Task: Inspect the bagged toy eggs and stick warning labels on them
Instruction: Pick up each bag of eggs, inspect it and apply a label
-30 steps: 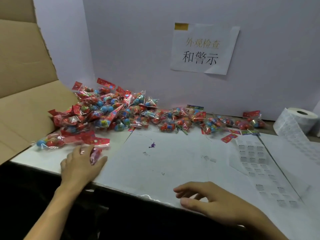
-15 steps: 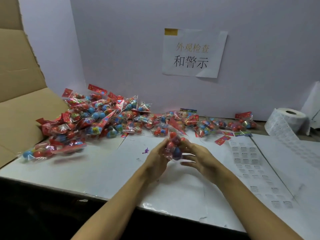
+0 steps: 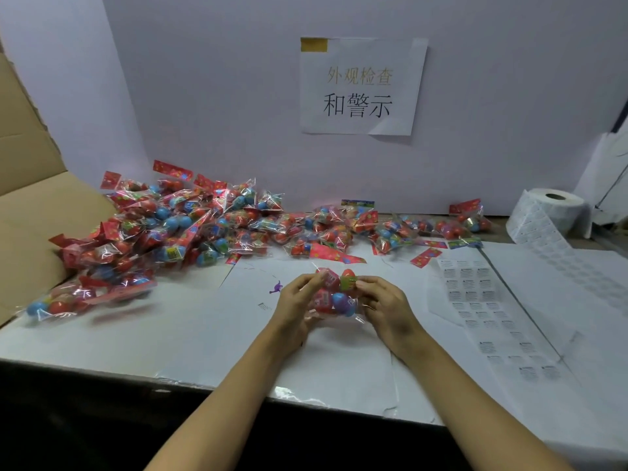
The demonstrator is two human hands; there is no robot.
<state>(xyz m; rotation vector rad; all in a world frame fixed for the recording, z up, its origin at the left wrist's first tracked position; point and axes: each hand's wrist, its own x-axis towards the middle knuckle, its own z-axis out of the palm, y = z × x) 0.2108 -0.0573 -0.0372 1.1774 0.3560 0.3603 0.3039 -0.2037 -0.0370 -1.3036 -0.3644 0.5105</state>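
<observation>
A clear bag of red and blue toy eggs (image 3: pixel 334 294) is held just above the white table, at its middle. My left hand (image 3: pixel 294 305) grips the bag's left side and my right hand (image 3: pixel 385 305) pinches its right side, near the top. A big heap of the same bagged eggs (image 3: pixel 176 229) lies at the back left and trails rightward along the wall. A backing sheet with small printed warning labels (image 3: pixel 475 300) lies flat to the right of my hands.
A roll of labels (image 3: pixel 547 214) stands at the back right, its strip running forward over the table. An open cardboard box (image 3: pixel 30 212) borders the left side. A paper sign (image 3: pixel 360 86) hangs on the white back wall. The table's front edge (image 3: pixel 238 390) is near me.
My left hand has picked a bag from the left front of the table and carried it to the middle. My right hand has come off the table edge and taken the bag's other side.
</observation>
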